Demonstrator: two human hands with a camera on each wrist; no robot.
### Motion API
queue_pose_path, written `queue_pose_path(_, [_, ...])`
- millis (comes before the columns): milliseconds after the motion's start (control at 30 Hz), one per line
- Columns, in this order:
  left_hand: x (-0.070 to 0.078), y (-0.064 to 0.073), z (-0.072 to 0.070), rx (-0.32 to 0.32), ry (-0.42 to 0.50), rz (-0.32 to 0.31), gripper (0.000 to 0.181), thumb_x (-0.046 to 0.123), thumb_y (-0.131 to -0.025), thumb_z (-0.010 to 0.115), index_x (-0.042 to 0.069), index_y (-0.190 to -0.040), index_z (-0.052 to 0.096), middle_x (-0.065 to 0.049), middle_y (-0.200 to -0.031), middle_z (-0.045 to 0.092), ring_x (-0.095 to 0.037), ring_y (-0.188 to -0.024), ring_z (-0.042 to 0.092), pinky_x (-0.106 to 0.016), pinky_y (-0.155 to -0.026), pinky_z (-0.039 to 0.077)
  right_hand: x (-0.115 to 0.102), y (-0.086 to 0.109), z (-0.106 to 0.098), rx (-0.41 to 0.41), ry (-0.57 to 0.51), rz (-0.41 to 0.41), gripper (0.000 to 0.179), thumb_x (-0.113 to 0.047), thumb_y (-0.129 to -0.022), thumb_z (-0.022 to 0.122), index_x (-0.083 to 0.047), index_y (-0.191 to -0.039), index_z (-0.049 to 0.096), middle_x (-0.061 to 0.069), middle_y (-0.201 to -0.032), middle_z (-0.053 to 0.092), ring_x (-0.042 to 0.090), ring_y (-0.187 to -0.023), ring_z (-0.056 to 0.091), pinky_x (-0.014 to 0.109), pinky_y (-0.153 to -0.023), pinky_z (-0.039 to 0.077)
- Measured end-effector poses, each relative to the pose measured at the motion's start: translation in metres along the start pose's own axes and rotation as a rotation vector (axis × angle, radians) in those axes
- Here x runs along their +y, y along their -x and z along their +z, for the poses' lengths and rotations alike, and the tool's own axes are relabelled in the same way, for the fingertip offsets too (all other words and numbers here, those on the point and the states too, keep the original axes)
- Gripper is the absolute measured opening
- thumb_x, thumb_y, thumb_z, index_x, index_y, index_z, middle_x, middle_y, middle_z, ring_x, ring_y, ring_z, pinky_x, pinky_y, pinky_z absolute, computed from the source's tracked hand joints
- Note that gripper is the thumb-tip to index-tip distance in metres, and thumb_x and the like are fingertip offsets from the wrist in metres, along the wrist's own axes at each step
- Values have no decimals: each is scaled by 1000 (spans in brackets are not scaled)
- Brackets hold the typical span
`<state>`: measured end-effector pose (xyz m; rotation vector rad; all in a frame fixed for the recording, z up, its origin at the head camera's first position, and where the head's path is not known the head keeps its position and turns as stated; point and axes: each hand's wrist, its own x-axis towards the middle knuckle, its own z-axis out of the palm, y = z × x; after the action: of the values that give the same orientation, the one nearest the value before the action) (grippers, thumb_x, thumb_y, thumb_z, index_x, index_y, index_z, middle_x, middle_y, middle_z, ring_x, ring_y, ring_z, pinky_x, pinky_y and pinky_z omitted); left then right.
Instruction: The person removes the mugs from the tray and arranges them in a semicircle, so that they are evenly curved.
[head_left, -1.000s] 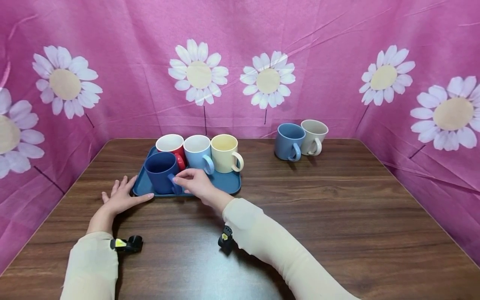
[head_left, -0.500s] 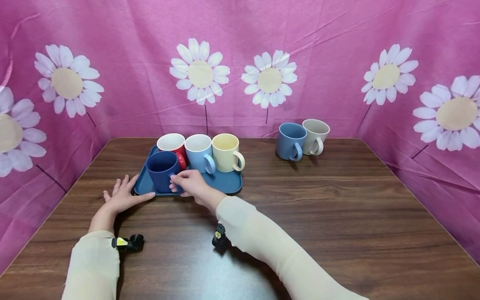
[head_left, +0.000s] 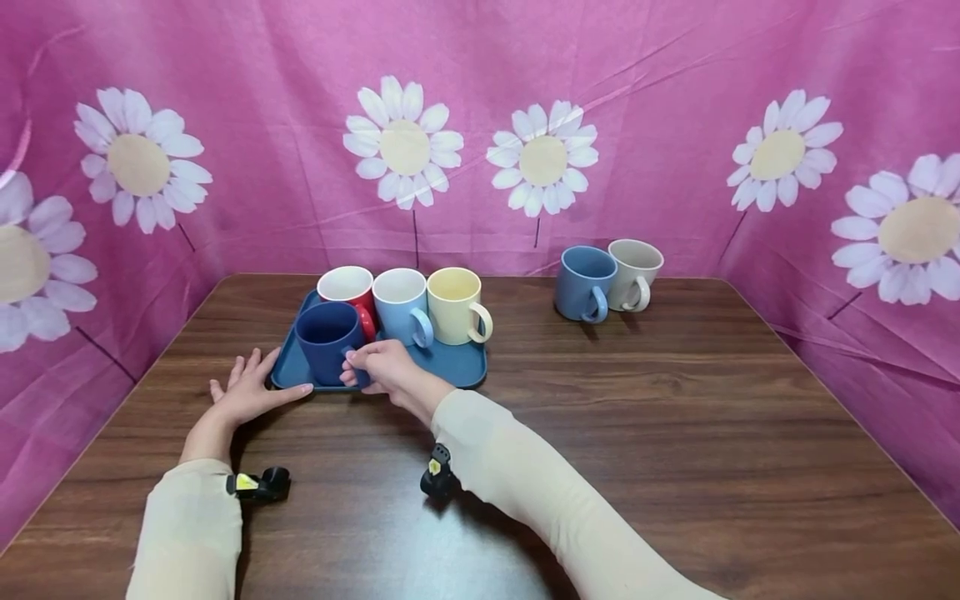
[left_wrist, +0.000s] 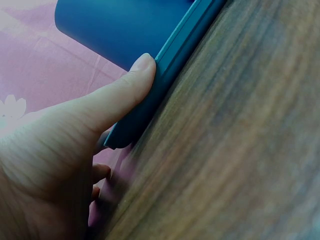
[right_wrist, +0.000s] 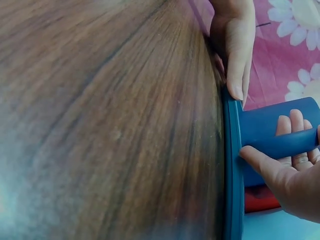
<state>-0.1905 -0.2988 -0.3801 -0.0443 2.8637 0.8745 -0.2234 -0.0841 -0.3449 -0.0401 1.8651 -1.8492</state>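
Note:
A dark blue mug (head_left: 327, 346) stands upright on the front left of a blue tray (head_left: 450, 373). My right hand (head_left: 386, 367) holds its handle; in the right wrist view, the mug handle (right_wrist: 290, 144) lies between the thumb and the fingers, with the fingertips behind it. My left hand (head_left: 246, 397) rests at the tray's front left corner, fingers spread, its thumb (left_wrist: 131, 90) straight along the tray's rim. Behind the dark blue mug stand a red mug (head_left: 363, 310) with a white inside, a light blue mug (head_left: 400, 312) and a pale yellow mug (head_left: 452, 318), in a row.
On the table's back right, a grey-blue mug (head_left: 581, 287) and a light grey mug (head_left: 628, 279) stand close together. The wooden table (head_left: 637, 433) ends at a pink daisy-print cloth (head_left: 465, 50) behind and at the sides.
My right hand has moved slightly in toward the mug, and its fingers have gone from pinching at the handle to reaching behind it. The left hand keeps its place at the tray corner.

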Motion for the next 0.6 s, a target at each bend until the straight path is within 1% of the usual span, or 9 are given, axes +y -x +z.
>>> queue_pose_path(100, [-1, -1, 1, 0, -4, -3, 97, 56, -72, 57, 1, -137, 9, -35, -133, -5, -47, -119, -15, -67, -79, -14, 3, 0, -3, -21, -10, -13, 18, -13, -84, 56, 3, -82, 65, 10, -69, 63, 18, -65, 62, 41, -70, 47])
queue_pose_path(300, [-1, -2, 1, -4, 0, -6, 98, 56, -72, 57, 2, -137, 9, -34, -134, -5, -46, -119, -16, -67, -79, -15, 7, 0, -8, -56, -23, -44, 20, -11, -84, 55, 6, -87, 64, 9, -70, 63, 17, -66, 62, 41, -70, 47])
queue_pose_path(600, [1, -1, 0, -8, 1, -11, 98, 56, -72, 58, 1, -137, 9, -34, -134, -5, -47, -119, -16, -67, -79, -14, 4, 5, -12, -79, -23, -49, 20, -11, -84, 55, 7, -89, 64, 11, -72, 64, 18, -68, 62, 41, -73, 46])
